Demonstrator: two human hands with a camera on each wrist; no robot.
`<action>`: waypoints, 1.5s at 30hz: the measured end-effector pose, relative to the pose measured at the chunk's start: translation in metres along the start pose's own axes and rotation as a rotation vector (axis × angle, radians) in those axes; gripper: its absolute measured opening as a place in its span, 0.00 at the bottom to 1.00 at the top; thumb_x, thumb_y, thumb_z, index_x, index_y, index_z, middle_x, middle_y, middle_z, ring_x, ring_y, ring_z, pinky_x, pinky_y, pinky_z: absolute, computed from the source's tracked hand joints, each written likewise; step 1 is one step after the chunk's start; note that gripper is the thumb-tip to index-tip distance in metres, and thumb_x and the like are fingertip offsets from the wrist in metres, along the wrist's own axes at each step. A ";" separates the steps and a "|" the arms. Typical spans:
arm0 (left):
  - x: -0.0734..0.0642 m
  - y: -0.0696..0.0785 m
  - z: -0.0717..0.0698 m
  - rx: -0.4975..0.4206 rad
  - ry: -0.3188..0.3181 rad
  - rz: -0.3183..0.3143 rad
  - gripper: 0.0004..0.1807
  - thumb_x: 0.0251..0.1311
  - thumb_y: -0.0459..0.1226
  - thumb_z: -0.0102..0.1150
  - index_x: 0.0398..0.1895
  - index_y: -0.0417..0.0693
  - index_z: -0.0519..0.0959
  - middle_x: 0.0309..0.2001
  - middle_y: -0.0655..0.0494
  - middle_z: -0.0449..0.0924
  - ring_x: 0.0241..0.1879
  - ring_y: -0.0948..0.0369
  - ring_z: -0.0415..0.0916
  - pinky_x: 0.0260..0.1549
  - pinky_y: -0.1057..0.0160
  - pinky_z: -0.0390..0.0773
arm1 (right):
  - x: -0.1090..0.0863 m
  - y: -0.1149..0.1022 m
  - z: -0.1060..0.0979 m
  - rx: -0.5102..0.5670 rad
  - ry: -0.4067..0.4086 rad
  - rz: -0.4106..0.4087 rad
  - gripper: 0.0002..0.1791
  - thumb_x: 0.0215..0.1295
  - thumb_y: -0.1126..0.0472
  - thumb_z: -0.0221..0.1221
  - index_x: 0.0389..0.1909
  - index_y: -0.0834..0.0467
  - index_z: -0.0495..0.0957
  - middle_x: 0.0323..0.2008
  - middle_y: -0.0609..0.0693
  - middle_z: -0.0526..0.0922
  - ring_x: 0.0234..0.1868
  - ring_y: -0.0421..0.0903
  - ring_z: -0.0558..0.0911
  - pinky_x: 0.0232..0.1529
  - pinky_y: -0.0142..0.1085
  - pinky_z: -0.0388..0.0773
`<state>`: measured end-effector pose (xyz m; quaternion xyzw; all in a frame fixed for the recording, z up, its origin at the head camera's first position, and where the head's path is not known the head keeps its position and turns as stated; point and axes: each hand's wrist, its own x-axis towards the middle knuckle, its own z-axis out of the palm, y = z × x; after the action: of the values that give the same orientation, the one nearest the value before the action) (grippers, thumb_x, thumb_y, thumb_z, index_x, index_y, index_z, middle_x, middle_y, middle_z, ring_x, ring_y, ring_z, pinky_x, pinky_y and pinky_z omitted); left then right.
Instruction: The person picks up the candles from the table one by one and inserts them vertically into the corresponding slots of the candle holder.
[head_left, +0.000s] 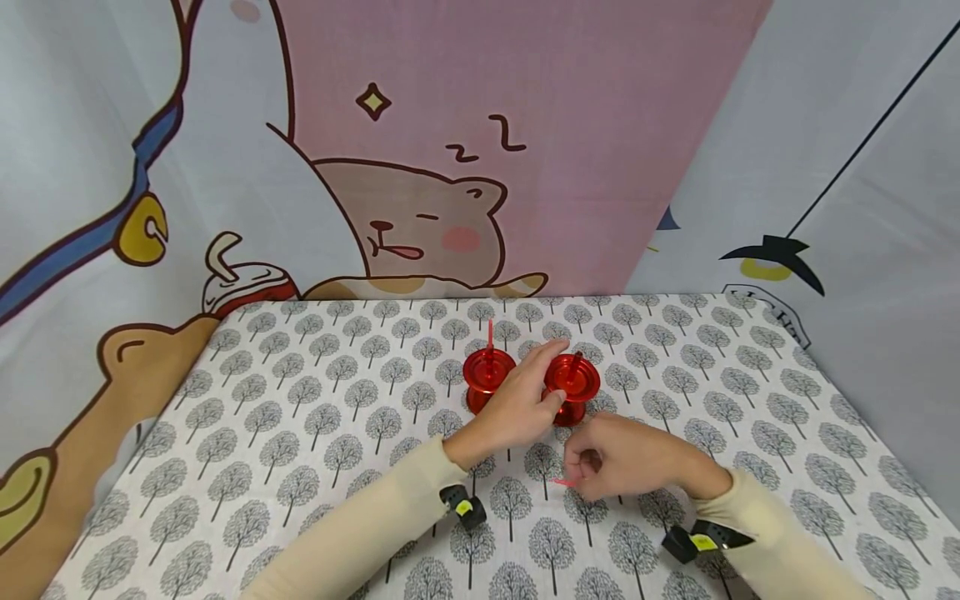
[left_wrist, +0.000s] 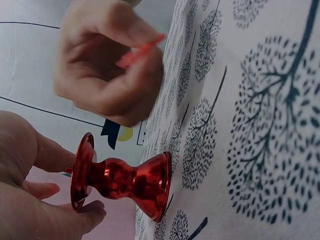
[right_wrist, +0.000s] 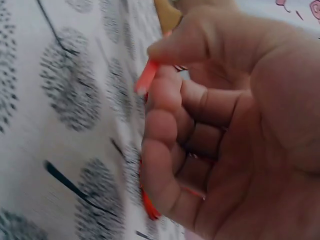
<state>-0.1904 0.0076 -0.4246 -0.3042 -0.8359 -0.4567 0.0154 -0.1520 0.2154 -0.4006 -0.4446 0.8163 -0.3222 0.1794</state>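
Observation:
Two shiny red metal candle holders stand on the cloth. The left candle holder point(head_left: 489, 372) bears a thin red candle point(head_left: 491, 335), upright. My left hand point(head_left: 525, 400) holds the right candle holder point(head_left: 576, 382) by its dish, thumb on the near side. In the left wrist view this candle holder point(left_wrist: 125, 180) shows its flared base on the cloth and the fingers about its dish. My right hand point(head_left: 630, 457), nearer the front, pinches a thin red stick point(right_wrist: 146, 77), like a slim candle, between thumb and curled index finger; much of it is hidden by the fingers.
A white cloth point(head_left: 337, 508) printed with grey trees covers the table. Behind it hangs a curtain point(head_left: 592, 150) with cartoon animals. Each forearm wears a black wrist camera, the left camera point(head_left: 465, 507) and the right camera point(head_left: 701, 542).

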 end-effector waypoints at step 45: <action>-0.005 0.018 -0.003 -0.035 -0.051 -0.094 0.41 0.75 0.40 0.67 0.87 0.49 0.62 0.84 0.52 0.63 0.81 0.54 0.63 0.79 0.49 0.66 | -0.023 0.003 -0.046 0.207 0.742 0.081 0.06 0.73 0.77 0.64 0.42 0.63 0.83 0.36 0.52 0.87 0.35 0.44 0.85 0.36 0.31 0.83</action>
<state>-0.1778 0.0096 -0.4108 -0.2765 -0.8412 -0.4635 -0.0330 -0.1680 0.2532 -0.3691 -0.2448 0.8058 -0.5345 -0.0714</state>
